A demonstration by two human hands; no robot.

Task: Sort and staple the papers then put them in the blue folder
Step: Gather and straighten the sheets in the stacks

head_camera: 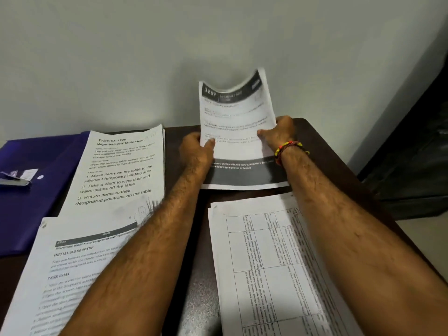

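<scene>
**Sheet held upright, folder far to the left**

While the dark table (184, 141) carries three paper piles, the blue folder (36, 202) lies at its left edge, with what looks like a stapler (14, 181) on it. The held sheet (238, 132) stands on its bottom edge at the far centre, long axis upward, top curling. The left hand (195, 149) pinches its left margin and the right hand (282, 130) its right; the left hand is nearer the folder.
</scene>
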